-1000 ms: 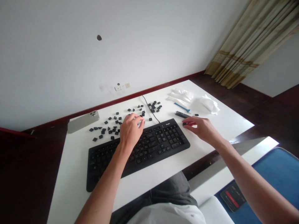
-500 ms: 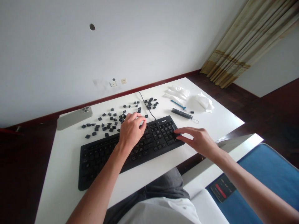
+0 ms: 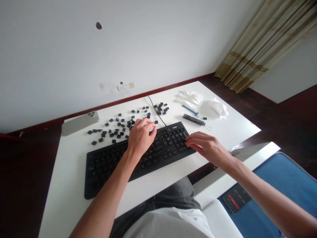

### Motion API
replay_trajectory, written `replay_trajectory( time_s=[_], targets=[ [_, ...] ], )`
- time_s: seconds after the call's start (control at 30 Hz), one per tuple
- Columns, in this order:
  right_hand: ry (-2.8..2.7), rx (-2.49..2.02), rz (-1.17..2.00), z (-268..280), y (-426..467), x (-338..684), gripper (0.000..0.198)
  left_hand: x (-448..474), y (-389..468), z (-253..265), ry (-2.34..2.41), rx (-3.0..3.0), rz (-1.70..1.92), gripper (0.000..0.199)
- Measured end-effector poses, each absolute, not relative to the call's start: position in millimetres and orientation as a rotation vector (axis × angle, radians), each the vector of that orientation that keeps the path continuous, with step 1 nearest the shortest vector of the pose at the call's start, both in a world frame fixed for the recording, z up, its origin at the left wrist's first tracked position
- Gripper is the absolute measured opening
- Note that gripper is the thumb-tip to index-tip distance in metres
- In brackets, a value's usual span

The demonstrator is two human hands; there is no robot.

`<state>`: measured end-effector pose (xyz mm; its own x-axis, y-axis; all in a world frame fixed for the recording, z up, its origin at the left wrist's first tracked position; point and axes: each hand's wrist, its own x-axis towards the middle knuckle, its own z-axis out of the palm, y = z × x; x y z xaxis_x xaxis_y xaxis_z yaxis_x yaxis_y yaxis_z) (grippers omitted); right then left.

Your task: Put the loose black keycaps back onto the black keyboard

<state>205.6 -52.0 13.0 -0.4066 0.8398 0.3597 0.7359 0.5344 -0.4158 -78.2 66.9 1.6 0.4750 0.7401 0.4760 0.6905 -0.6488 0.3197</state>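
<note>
A black keyboard (image 3: 170,152) lies slantwise on the white table, with keys in its right part and a darker left part half covered by my left arm. Over its upper middle edge is my left hand (image 3: 142,136), fingers bent, thumb and forefinger tips close together; anything between them is hidden. My right hand (image 3: 204,144) reaches the right edge of the number pad, its thumb and fingertips pinched together there. What those fingertips hold cannot be made out. Many loose black keycaps (image 3: 119,124) are scattered behind the keyboard, the nearest beside my left hand.
A grey phone (image 3: 79,126) lies at the table's back left. Right of the cable (image 3: 155,110) are more keycaps (image 3: 160,107), a blue pry tool (image 3: 190,110), a black tool with a wire loop (image 3: 193,119) and white plastic bags (image 3: 189,97). Another phone (image 3: 237,198) rests on a blue seat (image 3: 284,185).
My right thumb has closed up against the fingers at the number pad's edge, narrowing the gap between them. My left hand has hardly moved; the whole view has shifted slightly.
</note>
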Motion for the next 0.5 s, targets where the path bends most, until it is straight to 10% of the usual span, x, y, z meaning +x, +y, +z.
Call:
replay_trajectory(
  time_s=[0.5],
  targets=[
    [-2.279,-1.285,0.255,19.3,-53.3,202.1,0.025,-79.2,66.8,4.3,1.259,2.608,0.922,0.020]
  ],
)
